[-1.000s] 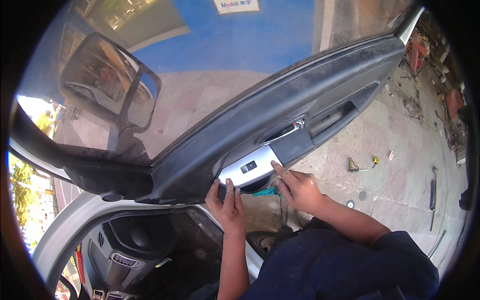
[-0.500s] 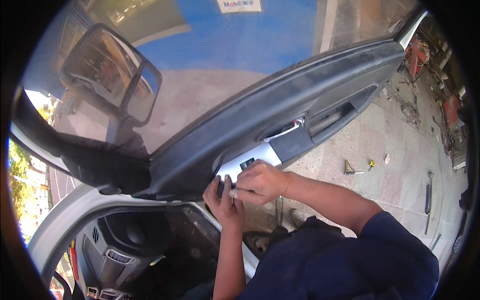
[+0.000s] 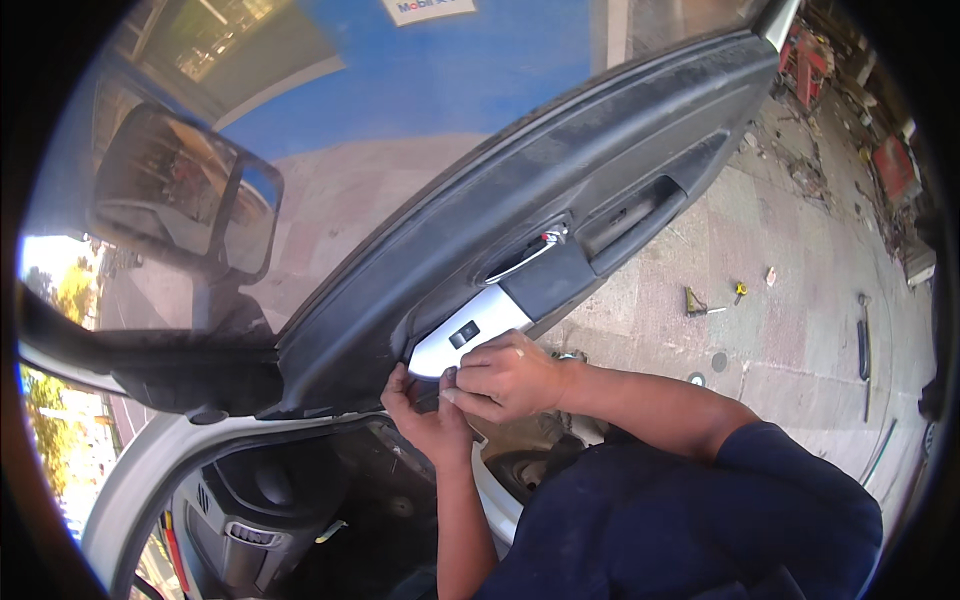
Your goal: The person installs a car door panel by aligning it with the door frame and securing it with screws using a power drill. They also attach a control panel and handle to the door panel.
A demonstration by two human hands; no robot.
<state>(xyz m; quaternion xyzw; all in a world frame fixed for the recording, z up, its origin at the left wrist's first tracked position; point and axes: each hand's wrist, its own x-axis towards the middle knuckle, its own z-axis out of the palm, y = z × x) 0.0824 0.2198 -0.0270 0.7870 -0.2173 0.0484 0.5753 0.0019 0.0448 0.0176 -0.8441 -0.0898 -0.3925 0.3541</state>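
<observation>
A silver window-switch panel [image 3: 440, 352] with a black switch [image 3: 464, 334] sits on the black car door trim [image 3: 380, 300]. My left hand [image 3: 432, 422] is at its lower left end, fingers apart and fingertips touching the panel's edge. Beside it, my right hand [image 3: 515, 376] is closed, with curled fingers at the panel's lower edge. Whatever those fingers grip, if anything, is hidden. Just above the panel is the silver inner door handle [image 3: 528, 262], with the pull pocket [image 3: 632, 222] farther along the door.
The door stands open, its window and side mirror [image 3: 185, 195] to the left. Below left lies the cabin with a dashboard vent [image 3: 255, 535]. A yellow-black tool [image 3: 697, 302], a small yellow item [image 3: 741, 290] and a long dark tool [image 3: 864, 345] lie on the tiled floor.
The view has shifted, so the door sits further left. My right hand has slid off the switch area to the panel's lower edge, and the switch is now fully visible.
</observation>
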